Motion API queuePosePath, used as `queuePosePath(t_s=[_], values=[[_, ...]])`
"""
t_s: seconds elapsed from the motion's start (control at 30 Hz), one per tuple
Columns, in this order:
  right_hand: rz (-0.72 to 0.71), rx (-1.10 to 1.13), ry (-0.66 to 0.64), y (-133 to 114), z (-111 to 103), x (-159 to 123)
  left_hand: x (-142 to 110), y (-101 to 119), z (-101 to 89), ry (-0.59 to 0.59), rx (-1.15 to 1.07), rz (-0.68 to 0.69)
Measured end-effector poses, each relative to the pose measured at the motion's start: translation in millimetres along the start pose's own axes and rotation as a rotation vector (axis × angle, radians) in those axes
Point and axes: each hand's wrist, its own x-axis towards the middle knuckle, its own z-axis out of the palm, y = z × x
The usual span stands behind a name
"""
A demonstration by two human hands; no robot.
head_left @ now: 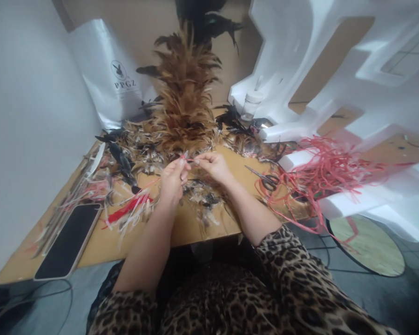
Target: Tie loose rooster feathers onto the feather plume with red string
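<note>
My left hand is closed in a pinch on a thin pink strip, part of which sticks up above the thumb. My right hand has its thumb and fingertips pressed together at the strip's other side, so the strip spans the small gap between the hands. Just beyond them rises a tall bundle of brown feathers with black ones at its top. Whether the left hand also touches the bundle, I cannot tell. Loose feathers lie beneath my hands on the tan table.
Scissors lie to the right, beside a tangled pile of pink strips on white foam pieces. A phone, thin sticks and red feathers are at left. Behind stand a white bag and a clear jar.
</note>
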Motion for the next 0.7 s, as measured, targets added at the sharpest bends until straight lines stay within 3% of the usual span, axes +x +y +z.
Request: queuePosePath(t_s=[0.2, 0.47, 0.7], values=[[-0.024, -0.052, 0.007, -3, -3, -1, 1, 0, -2.3, -0.032, -0.089, -0.101], [0.047, -0.026, 0.005, -11, -2, -4, 4, 0, -7.2, -0.062, -0.166, -0.205], [-0.032, -0.088, 0.073, -6, -15, 0, 8, 4, -12.3, -0.053, -0.305, -0.283]])
